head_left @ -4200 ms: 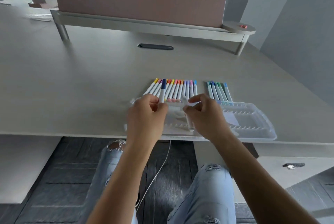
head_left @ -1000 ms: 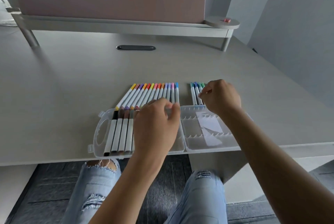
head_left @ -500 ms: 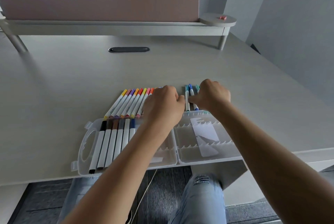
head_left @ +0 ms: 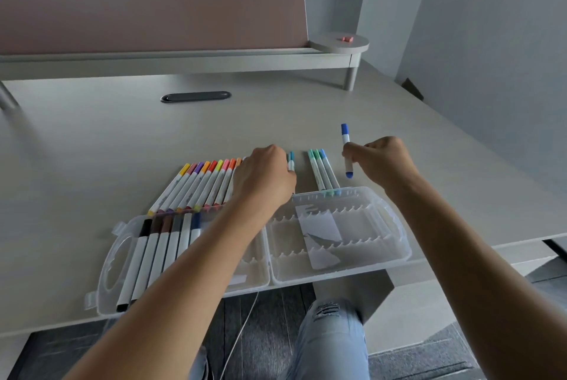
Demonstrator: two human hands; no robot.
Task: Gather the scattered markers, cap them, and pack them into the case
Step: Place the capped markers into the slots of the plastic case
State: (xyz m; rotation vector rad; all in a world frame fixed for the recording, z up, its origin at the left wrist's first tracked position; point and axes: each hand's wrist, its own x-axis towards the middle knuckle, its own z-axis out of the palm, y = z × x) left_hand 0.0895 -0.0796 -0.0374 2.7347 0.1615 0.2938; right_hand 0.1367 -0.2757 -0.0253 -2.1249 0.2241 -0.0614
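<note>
I can read no words, numbers or brand marks anywhere. The barrels of the markers (head_left: 196, 187) lying in a row on the desk carry small dark print, but it is too fine and blurred for me to make out. The paper slip (head_left: 322, 233) inside the clear case (head_left: 395, 226) shows no legible writing either.

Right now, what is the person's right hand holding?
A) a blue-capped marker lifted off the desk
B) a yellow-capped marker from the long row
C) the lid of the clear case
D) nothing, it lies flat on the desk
A: the right hand grips a blue-capped marker roughly upright above the desk, apart from the three teal and blue markers lying beside the clear case.
</note>
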